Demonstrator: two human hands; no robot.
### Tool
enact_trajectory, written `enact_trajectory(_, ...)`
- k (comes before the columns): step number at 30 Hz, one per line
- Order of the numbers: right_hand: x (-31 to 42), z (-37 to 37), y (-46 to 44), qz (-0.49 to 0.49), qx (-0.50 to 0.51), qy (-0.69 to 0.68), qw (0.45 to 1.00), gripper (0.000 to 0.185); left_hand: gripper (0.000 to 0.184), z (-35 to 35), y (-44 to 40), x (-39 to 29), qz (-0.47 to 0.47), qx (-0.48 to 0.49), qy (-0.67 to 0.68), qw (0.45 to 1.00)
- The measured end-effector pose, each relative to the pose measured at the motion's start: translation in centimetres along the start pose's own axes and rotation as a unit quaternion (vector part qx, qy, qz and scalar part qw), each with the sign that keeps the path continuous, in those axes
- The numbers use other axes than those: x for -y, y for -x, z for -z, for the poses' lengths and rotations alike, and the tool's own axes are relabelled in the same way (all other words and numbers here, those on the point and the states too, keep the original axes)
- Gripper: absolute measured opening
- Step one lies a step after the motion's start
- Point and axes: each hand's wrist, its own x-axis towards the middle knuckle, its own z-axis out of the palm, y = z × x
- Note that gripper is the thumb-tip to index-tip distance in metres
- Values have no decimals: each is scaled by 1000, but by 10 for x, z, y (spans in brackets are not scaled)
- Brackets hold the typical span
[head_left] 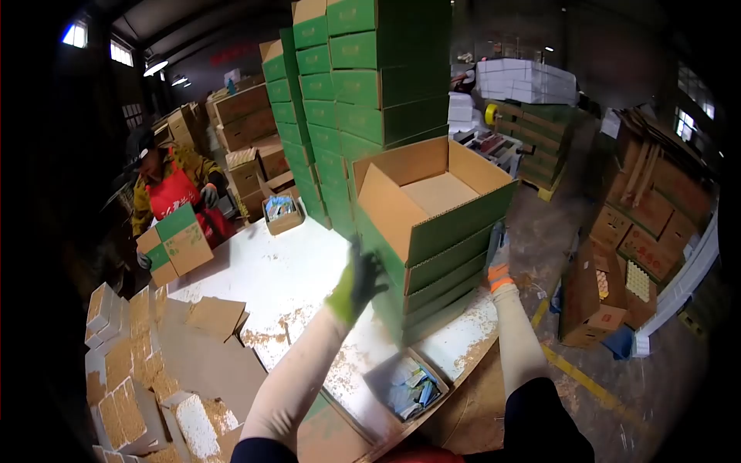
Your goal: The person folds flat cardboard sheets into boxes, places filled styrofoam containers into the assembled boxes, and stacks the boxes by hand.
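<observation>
A stack of green cardboard boxes (463, 231) stands on the white tabletop in front of me; the top one is open upward and bare inside, with brown inner walls. My left hand (360, 284), in a dark glove with a yellow-green cuff, is at the stack's left side with its fingers apart. Whether it touches the cardboard I cannot tell. My right hand (499, 261), in a grey glove with an orange cuff, lies along the stack's right side, fingers stretched upward. Near my body a small open carton (441, 378) holds blue packets (413, 392).
Tall columns of green boxes (351, 116) rise behind the stack. At left, a person in a red apron (171, 189) holds a green-and-brown box (179, 245). Another carton of packets (284, 220) sits on the white table (255, 262). Flattened cardboard (204, 347) lies lower left; brown cartons (590, 297) stand right.
</observation>
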Motion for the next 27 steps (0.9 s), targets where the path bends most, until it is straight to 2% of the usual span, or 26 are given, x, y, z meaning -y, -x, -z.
enact_trajectory(1, 14, 9, 11, -44, -23, 3, 999, 41, 90, 33, 31, 11, 17, 89, 123, 988)
enact_trajectory(2, 36, 20, 25, -96, -61, 7, 994, 41, 86, 72, 62, 28, 11, 57, 115, 992)
enact_trajectory(3, 60, 28, 48, -172, -97, 11, 980, 42, 71, 106, 100, 50, -36, -64, 59, 996)
enact_trajectory(4, 91, 38, 98, -136, -35, -15, 990, 43, 52, 162, 138, 92, -153, -170, -59, 972)
enact_trajectory(5, 123, 49, 148, -101, 29, -46, 993, 46, 37, 243, 174, 147, -226, -264, -223, 911)
enact_trajectory(6, 155, 59, 197, -70, 93, -81, 990, 49, 30, 278, 246, 169, -293, -323, -542, 719)
enact_trajectory(7, 199, 69, 247, -234, 285, -381, 848, 56, 34, 341, 296, 237, -254, -510, -434, 698)
enact_trajectory(8, 232, 66, 276, -122, 458, -217, 854, 60, 55, 440, 350, 340, -253, -523, -641, 501)
enact_trajectory(9, 270, 64, 302, 48, 579, -71, 811, 66, 55, 441, 404, 357, -233, -535, -640, 500)
enact_trajectory(10, 279, 49, 360, 15, 524, -30, 851, 71, 81, 427, 473, 383, 7, -681, -555, 478)
enact_trajectory(11, 267, 30, 422, -7, 548, 74, 833, 72, 85, 382, 494, 364, 92, -683, -492, 532)
enact_trajectory(13, 297, 26, 479, 38, 526, 242, 815, 74, 92, 343, 519, 366, 128, -666, -416, 606)
enact_trajectory(14, 305, 18, 498, -11, 525, 189, 830, 71, 94, 347, 526, 376, 61, -669, -365, 645)
enact_trajectory(15, 307, 10, 510, -71, 510, 145, 845, 68, 94, 352, 530, 383, 77, -678, -359, 637)
enact_trajectory(17, 308, 9, 517, -17, 492, 126, 862, 65, 98, 348, 544, 351, 104, -625, -278, 722)
enact_trajectory(18, 314, 13, 507, -60, 550, 116, 825, 72, 98, 342, 564, 364, 115, -631, -269, 719)
enact_trajectory(20, 316, 8, 500, -79, 570, 108, 811, 78, 97, 359, 576, 372, -10, -587, -309, 748)
enact_trajectory(21, 318, 12, 500, -110, 591, 103, 793, 84, 97, 348, 586, 351, -9, -588, -307, 748)
enact_trajectory(22, 337, 14, 473, -113, 633, 112, 757, 92, 89, 322, 597, 301, -36, -523, -430, 735)
enact_trajectory(23, 349, 10, 443, -138, 696, 107, 696, 89, 85, 310, 605, 263, -49, -484, -488, 725)
enact_trajectory(25, 393, 15, 384, -118, 713, 92, 685, 84, 75, 295, 623, 197, -66, -369, -612, 696)
enact_trajectory(26, 416, 13, 350, -64, 733, 101, 670, 81, 68, 299, 628, 179, -64, -294, -674, 675)
enact_trajectory(27, 431, 10, 331, -6, 752, 107, 651, 78, 52, 318, 631, 172, -111, -296, -641, 699)
